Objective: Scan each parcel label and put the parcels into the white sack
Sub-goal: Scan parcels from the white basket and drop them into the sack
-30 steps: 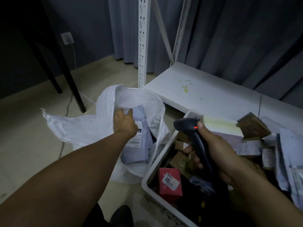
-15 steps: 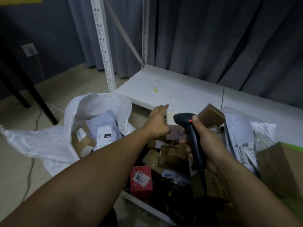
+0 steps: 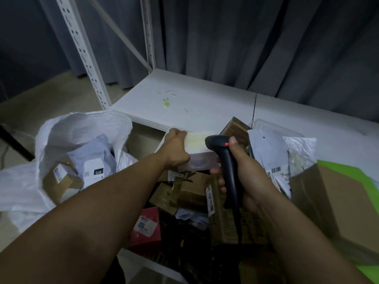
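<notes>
On the head view I am watching the left hand [image 3: 176,150] curling round the near edge of a pale flat parcel [image 3: 198,140], just right of the white sack [image 3: 82,124]. Further right of the sack, the right hand [image 3: 252,177] is clamping the barcode scanner [image 3: 227,162]. I am judging that the parcel could slip, being held by one edge only, and its label is not showing. Cardboard boxes [image 3: 190,187] and a red box [image 3: 147,236] are crowding beneath; a grey mailer [image 3: 92,158] is lying inside the sack.
</notes>
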